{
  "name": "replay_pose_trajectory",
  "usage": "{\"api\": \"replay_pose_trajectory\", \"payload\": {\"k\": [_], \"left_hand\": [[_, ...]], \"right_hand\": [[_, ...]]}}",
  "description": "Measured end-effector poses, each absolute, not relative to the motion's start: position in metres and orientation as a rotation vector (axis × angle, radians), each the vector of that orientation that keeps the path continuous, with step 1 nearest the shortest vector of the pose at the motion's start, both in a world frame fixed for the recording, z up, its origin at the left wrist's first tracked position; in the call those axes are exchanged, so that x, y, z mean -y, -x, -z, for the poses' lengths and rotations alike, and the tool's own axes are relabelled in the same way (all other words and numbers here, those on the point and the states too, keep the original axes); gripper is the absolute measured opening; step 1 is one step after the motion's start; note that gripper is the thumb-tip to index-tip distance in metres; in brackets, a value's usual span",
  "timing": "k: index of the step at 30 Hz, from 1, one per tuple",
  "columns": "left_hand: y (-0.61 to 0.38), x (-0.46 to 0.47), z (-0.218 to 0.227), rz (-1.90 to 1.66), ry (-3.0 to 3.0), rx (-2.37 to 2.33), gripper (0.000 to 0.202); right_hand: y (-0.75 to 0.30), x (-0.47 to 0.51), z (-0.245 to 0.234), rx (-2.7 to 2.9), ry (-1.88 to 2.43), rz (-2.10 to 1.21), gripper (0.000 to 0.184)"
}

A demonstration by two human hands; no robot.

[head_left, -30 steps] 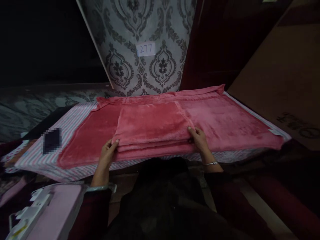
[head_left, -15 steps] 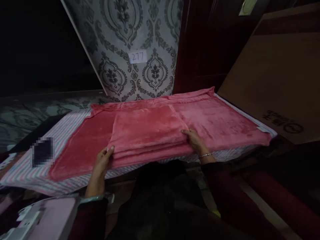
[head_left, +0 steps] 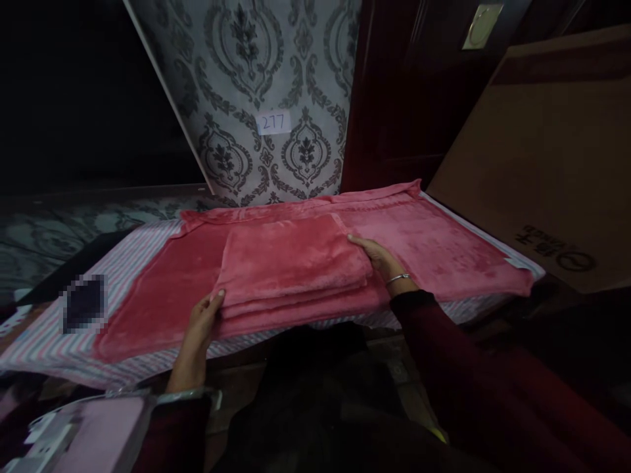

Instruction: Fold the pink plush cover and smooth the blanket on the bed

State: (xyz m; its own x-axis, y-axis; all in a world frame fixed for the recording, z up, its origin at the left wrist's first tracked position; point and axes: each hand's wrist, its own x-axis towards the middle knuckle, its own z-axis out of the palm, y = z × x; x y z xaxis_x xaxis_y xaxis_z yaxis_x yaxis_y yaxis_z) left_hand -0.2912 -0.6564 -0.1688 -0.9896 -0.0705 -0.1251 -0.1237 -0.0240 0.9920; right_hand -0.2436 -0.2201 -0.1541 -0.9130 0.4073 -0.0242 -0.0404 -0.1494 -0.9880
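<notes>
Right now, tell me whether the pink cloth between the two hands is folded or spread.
Folded: the pink cloth shows stacked layers along its near edge, between the left hand and right hand.

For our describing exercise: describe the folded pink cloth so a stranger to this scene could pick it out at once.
Below the patterned wall, a striped cloth lies under a wide pink spread. On that spread, between the person's left hand and right hand, rests the folded pink cloth. Its stacked layers set it apart from the flatter spread around it.
</notes>
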Motion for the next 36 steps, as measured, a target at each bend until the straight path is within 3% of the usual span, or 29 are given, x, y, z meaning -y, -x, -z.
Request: {"api": "replay_pose_trajectory", "payload": {"k": [4, 11, 17, 25, 36], "left_hand": [[0.293, 0.660, 0.170, -2.180, 0.207, -2.171, 0.072], [0.298, 0.658, 0.177, -2.230, 0.229, -2.240, 0.076], [0.295, 0.658, 0.173, -2.152, 0.187, -2.270, 0.079], [0.299, 0.661, 0.178, -2.131, 0.238, -2.261, 0.078], [0.293, 0.652, 0.173, -2.179, 0.261, -2.247, 0.076]], "right_hand": [[0.244, 0.218, 0.160, 1.926, 0.513, -2.143, 0.017], [0.254, 0.220, 0.156, 1.953, 0.414, -2.342, 0.030], [0.274, 0.229, 0.163, 1.828, 0.261, -2.011, 0.048], [0.249, 0.216, 0.183, 2.041, 0.504, -1.886, 0.037], [0.193, 0.225, 0.200, 2.205, 0.471, -1.485, 0.056]]}}
